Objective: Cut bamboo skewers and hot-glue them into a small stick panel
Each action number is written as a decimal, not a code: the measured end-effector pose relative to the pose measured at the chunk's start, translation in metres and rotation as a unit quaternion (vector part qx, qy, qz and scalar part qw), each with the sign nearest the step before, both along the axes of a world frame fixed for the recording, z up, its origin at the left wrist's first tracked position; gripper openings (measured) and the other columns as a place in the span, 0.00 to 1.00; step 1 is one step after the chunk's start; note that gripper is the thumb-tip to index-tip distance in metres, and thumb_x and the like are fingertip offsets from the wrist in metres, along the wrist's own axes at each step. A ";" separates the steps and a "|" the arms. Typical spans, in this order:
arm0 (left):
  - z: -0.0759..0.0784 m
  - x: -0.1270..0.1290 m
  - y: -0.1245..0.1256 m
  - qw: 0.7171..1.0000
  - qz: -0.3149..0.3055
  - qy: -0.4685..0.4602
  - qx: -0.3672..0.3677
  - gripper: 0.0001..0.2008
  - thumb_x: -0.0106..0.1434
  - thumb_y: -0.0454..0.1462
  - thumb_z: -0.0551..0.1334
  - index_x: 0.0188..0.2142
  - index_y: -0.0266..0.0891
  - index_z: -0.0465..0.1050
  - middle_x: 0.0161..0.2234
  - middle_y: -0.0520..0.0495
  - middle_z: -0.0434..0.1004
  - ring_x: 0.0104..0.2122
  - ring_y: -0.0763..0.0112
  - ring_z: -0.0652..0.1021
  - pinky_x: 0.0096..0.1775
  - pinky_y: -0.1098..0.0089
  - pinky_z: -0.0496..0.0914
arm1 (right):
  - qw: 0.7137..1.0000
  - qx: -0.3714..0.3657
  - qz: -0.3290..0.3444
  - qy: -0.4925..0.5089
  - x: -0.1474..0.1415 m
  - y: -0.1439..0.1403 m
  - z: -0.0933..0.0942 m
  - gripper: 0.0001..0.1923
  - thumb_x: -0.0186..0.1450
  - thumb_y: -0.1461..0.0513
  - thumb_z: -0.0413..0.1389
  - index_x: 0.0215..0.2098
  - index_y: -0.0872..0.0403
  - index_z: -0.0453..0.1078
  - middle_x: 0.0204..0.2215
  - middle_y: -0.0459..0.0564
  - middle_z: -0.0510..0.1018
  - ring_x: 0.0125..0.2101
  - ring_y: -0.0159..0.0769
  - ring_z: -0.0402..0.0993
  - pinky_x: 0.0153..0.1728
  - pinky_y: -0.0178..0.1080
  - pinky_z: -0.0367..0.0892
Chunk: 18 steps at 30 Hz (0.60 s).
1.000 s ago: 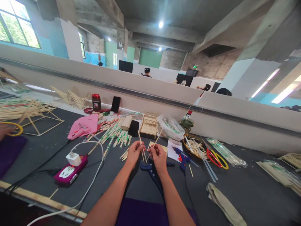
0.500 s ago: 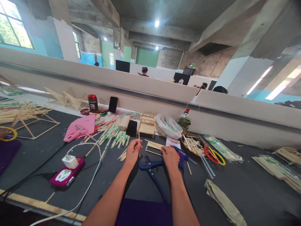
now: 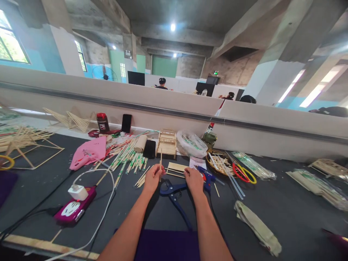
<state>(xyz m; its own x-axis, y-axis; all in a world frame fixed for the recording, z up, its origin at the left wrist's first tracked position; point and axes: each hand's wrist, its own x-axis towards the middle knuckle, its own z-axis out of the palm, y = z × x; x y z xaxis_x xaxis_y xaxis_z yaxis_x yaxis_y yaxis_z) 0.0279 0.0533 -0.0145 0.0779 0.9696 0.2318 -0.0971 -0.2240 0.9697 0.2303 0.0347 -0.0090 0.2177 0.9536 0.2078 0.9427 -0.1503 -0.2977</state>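
Observation:
My left hand (image 3: pixel 152 179) is closed around thin wooden stick pieces (image 3: pixel 161 159), held upright above the table. To its right, my right hand (image 3: pixel 194 180) has its fingers pinched together at the right end of a small flat panel of wooden sticks (image 3: pixel 176 167). Whatever is between those fingers is hidden. Below and between both hands lies a blue hand cutter (image 3: pixel 176 197) with its handles spread. A blue glue gun (image 3: pixel 208 177) rests just right of my right hand. Several loose short sticks (image 3: pixel 142 177) lie left of my left hand.
Behind the hands stands a small stick-built model (image 3: pixel 166 143). A wicker basket (image 3: pixel 210 165) of stick pieces and scissors (image 3: pixel 243 173) are on the right, with a cloth glove (image 3: pixel 257 226) nearer. Left are a purple power strip (image 3: pixel 74 208) with a white cable and a pink bag (image 3: pixel 88 154).
The whole view has shifted slightly, so things on the table appear farther left. The slanting thin stick over the panel no longer shows. Both hands stay in nearly the same place.

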 end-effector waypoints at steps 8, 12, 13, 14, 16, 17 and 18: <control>-0.006 -0.003 0.002 0.996 -0.014 0.077 0.038 0.09 0.58 0.44 0.59 0.33 0.42 0.70 0.29 0.50 0.75 0.31 0.65 0.77 0.34 0.69 0.70 | 0.989 -0.070 0.127 -0.010 -0.002 -0.016 0.023 0.09 0.63 0.61 0.55 0.40 0.50 0.74 0.39 0.50 0.79 0.43 0.39 0.72 0.37 0.35 0.58; -0.009 -0.003 0.003 0.996 -0.013 0.084 0.043 0.10 0.59 0.45 0.58 0.34 0.42 0.69 0.28 0.50 0.75 0.30 0.66 0.77 0.33 0.69 0.69 | 0.976 -0.116 0.183 -0.015 0.000 -0.023 0.028 0.13 0.59 0.61 0.57 0.44 0.51 0.73 0.42 0.51 0.77 0.44 0.40 0.71 0.38 0.35 0.58; -0.009 -0.003 0.003 0.995 -0.011 0.087 0.042 0.10 0.59 0.45 0.58 0.34 0.42 0.68 0.28 0.50 0.75 0.30 0.66 0.77 0.33 0.69 0.69 | 0.973 -0.123 0.193 -0.023 -0.001 -0.024 0.028 0.14 0.59 0.62 0.58 0.44 0.51 0.73 0.42 0.51 0.77 0.44 0.40 0.71 0.38 0.35 0.58; -0.010 -0.003 0.003 0.995 -0.010 0.090 0.039 0.10 0.60 0.45 0.58 0.35 0.42 0.68 0.28 0.50 0.75 0.29 0.66 0.77 0.33 0.69 0.69 | 0.970 -0.129 0.201 -0.034 -0.002 -0.025 0.028 0.14 0.58 0.63 0.58 0.43 0.51 0.74 0.41 0.51 0.77 0.44 0.41 0.70 0.37 0.35 0.57; -0.011 -0.002 0.003 0.995 0.001 0.094 0.028 0.11 0.60 0.46 0.57 0.36 0.42 0.68 0.28 0.50 0.75 0.28 0.66 0.77 0.32 0.69 0.69 | 0.966 -0.136 0.212 -0.055 -0.003 -0.025 0.027 0.13 0.56 0.64 0.59 0.40 0.51 0.74 0.40 0.51 0.78 0.44 0.41 0.70 0.37 0.35 0.57; -0.011 -0.002 0.003 0.995 0.009 0.095 0.022 0.11 0.60 0.46 0.57 0.36 0.42 0.68 0.27 0.50 0.75 0.27 0.66 0.77 0.32 0.69 0.69 | 0.965 -0.136 0.216 -0.062 -0.004 -0.025 0.026 0.12 0.56 0.65 0.59 0.40 0.52 0.75 0.39 0.51 0.78 0.44 0.41 0.70 0.36 0.35 0.56; -0.012 -0.002 0.003 0.995 0.017 0.097 0.018 0.12 0.60 0.46 0.57 0.37 0.42 0.68 0.27 0.50 0.75 0.27 0.67 0.77 0.31 0.69 0.69 | 0.964 -0.136 0.218 -0.066 -0.005 -0.024 0.025 0.12 0.55 0.65 0.60 0.39 0.52 0.75 0.39 0.51 0.78 0.43 0.41 0.70 0.36 0.35 0.56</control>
<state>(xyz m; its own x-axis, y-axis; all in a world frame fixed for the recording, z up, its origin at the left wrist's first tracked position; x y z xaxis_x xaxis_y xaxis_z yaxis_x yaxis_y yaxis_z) 0.0257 0.0559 -0.0262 0.0915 0.9637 0.2510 0.0988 -0.2596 0.9606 0.2254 0.0103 0.0157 -0.2282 0.9715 -0.0646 0.9607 0.2140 -0.1766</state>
